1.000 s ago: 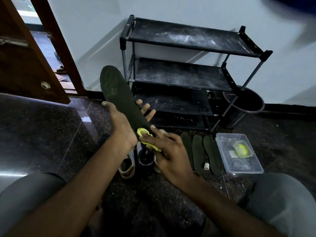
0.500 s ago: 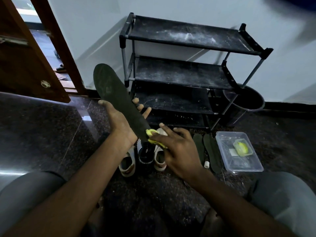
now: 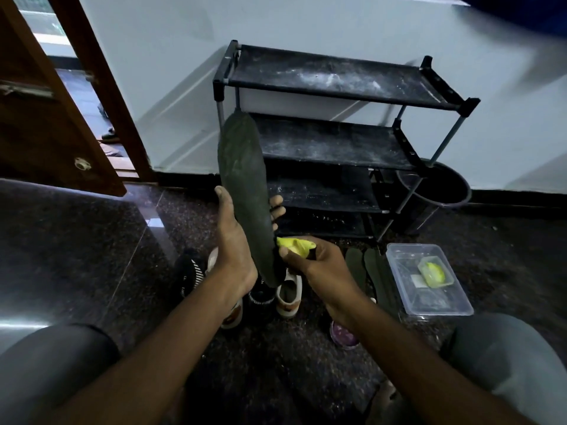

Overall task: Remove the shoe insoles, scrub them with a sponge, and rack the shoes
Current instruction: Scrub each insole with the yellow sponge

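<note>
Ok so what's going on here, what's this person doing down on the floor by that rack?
A person sits on the floor facing a black shoe rack, cleaning insoles. The left hand holds a dark insole upright, and the right hand pinches a yellow sponge against its lower part. Several shoes stand under the hands; more insoles lie to the right beside a clear plastic box. No shoes show on the rack.

Four insoles (image 3: 242, 179) (one held), one rack (image 3: 331, 81), one clear box (image 3: 438, 311).

Dark insole (image 3: 245, 191) near-upright in left hand (image 3: 233, 250) — yellow sponge (image 3: 295, 244) (crumpled) in right hand (image 3: 320, 266), against its lower edge.
</note>
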